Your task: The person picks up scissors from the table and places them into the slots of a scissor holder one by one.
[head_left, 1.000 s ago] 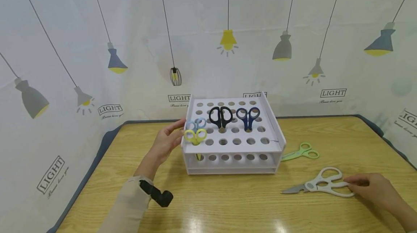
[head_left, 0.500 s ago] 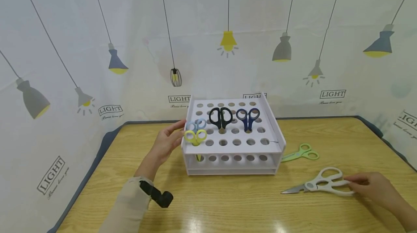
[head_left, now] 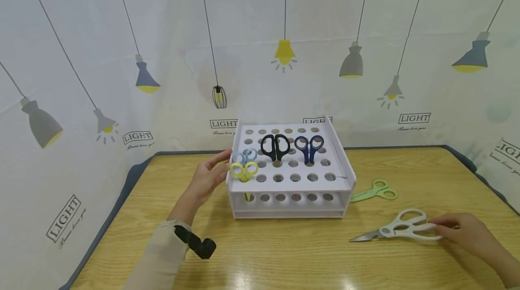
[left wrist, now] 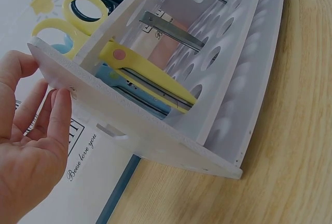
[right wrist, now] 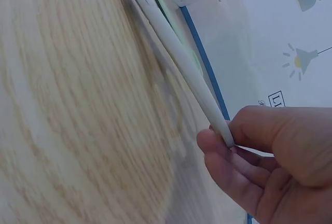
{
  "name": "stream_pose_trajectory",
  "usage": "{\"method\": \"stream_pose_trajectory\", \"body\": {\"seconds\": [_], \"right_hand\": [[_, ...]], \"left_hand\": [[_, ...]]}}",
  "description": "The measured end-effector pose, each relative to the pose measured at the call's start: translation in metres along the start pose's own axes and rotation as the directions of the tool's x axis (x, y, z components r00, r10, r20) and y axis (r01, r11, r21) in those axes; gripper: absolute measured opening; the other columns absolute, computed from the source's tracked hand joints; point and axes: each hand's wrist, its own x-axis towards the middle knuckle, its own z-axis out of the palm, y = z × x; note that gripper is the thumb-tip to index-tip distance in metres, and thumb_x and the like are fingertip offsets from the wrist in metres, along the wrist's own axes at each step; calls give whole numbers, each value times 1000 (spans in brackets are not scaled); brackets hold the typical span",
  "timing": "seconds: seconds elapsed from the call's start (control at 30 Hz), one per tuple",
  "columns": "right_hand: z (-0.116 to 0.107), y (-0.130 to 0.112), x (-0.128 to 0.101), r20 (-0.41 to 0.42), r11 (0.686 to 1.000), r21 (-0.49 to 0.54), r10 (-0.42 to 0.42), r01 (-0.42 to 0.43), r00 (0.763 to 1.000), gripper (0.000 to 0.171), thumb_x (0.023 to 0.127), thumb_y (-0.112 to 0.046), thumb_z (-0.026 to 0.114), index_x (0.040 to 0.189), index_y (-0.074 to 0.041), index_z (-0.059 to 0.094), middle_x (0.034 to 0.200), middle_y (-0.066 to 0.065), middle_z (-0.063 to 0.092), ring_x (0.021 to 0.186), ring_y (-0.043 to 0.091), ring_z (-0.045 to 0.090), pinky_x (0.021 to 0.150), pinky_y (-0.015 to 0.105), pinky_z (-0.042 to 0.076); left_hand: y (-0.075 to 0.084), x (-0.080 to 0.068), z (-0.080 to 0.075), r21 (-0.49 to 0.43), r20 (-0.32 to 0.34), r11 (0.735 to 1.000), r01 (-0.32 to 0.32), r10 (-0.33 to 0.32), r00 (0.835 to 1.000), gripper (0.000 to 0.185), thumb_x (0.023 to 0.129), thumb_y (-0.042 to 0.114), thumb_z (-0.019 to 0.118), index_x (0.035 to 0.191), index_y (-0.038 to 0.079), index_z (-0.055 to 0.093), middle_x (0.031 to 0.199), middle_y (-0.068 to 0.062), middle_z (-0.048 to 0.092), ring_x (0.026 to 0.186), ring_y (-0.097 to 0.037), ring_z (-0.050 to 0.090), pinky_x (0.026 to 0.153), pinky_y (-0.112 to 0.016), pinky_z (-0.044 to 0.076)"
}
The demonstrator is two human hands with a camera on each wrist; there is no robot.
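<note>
The right hand (head_left: pixel 467 233) pinches the white scissors (head_left: pixel 400 229) by their handle on the table (head_left: pixel 284 254), right of the rack (head_left: pixel 290 191). The left hand (head_left: pixel 207 177), fingers straight, braces the rack's side, likely steadying it; 4 scissors stand inside.

Green scissors (head_left: pixel 375 190) lie flat on wooden table (head_left: pixel 284 254), just right of rack. Black scissors (head_left: pixel 275 146), dark blue scissors (head_left: pixel 309 146), light blue pair (head_left: pixel 245 155) & yellow pair (head_left: pixel 243 170) stand upright in holes. Lamp-print backdrop (head_left: pixel 122 55) behind.

Bright even light, tabletop (head_left: pixel 284 254) glare, blurred right-wrist view.
</note>
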Motion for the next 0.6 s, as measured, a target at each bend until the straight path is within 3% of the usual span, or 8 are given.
{"method": "stream_pose_trajectory", "body": {"seconds": [0.13, 0.4, 0.47, 0.6], "right_hand": [[-2, -2, -2, 9, 992, 124, 11, -12, 1000, 27, 88, 1, 56, 105, 22, 55, 84, 14, 62, 65, 12, 62, 59, 26, 55], [-6, -10, -6, -68, 975, 221, 2, 13, 998, 33, 87, 0, 59, 109, 23, 52, 80, 15, 66, 66, 8, 63, 61, 27, 55], [-8, -11, -7, -82, 965, 261, 8, 13, 997, 34, 87, -5, 60, 108, 21, 55, 80, 12, 67, 68, 6, 63, 61, 28, 55], [-12, -18, -8, -99, 935, 353, 18, 18, 995, 21, 88, -8, 60, 101, 7, 66, 78, 5, 69, 70, 4, 64, 62, 29, 55]], "left_hand": [[-1, 0, -1, 4, 4, 1000, -7, 7, 1000, 47, 90, 3, 53, 136, 3, 43, 137, -9, 39, 114, -16, 48, 90, -23, 45], [-2, 1, -1, 5, 13, 1000, -16, 16, 1000, 47, 90, 3, 53, 136, 2, 42, 137, -10, 39, 110, -14, 51, 89, -23, 46], [-1, 1, -1, 7, 14, 1000, -18, 18, 1000, 47, 90, 3, 53, 136, 2, 42, 137, -9, 39, 111, -14, 50, 89, -23, 45], [-2, 2, -2, 14, 15, 1000, -19, 18, 1000, 47, 91, 4, 53, 136, 2, 42, 138, -9, 39, 112, -15, 49, 90, -24, 45]]}}
